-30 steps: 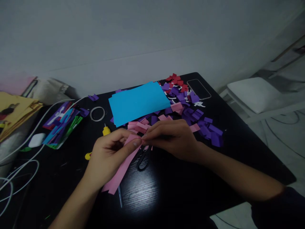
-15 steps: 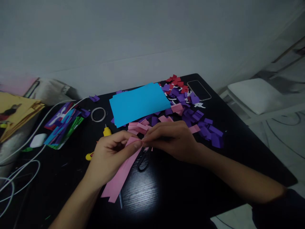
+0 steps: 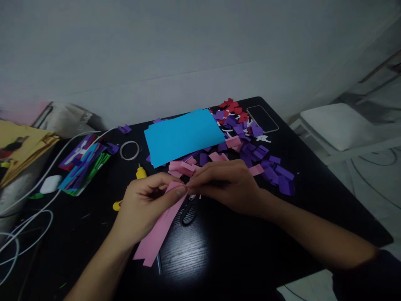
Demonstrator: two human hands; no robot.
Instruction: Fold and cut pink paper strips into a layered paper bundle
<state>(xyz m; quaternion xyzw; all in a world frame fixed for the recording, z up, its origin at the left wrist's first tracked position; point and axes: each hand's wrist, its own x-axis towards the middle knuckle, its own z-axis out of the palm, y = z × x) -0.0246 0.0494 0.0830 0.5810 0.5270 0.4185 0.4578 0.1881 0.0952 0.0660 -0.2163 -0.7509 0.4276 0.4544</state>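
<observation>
The pink paper strips point(image 3: 161, 232) are pinched in the left hand point(image 3: 150, 205), the thumb laid flat along their upper end and the fingers curled behind. By the right hand point(image 3: 221, 186) that same end is met: its thumb and fingertips are pressed together at the corner, just beside the left thumb, though whether paper is caught between them cannot be told.

Both hands are held in front of the blue sheets point(image 3: 184, 136), on the person's side. The left forearm is extended from the near left of those sheets, the hand angled inward; the right forearm is stretched from their near right, the back of the hand turned upward and the wrist fairly straight.

The strips are slanted toward the person, in front of the blue sheets' left half. They look smooth and long, and their lower ends are staggered, so that more than one layer is shown.

Between the sheets and the hands, cut pink pieces point(image 3: 183, 167) are heaped. A black loop handle point(image 3: 188, 217) is partly covered by the hands, farther in front of the sheets. Purple pieces point(image 3: 282, 173) are scattered to the sheets' right.
</observation>
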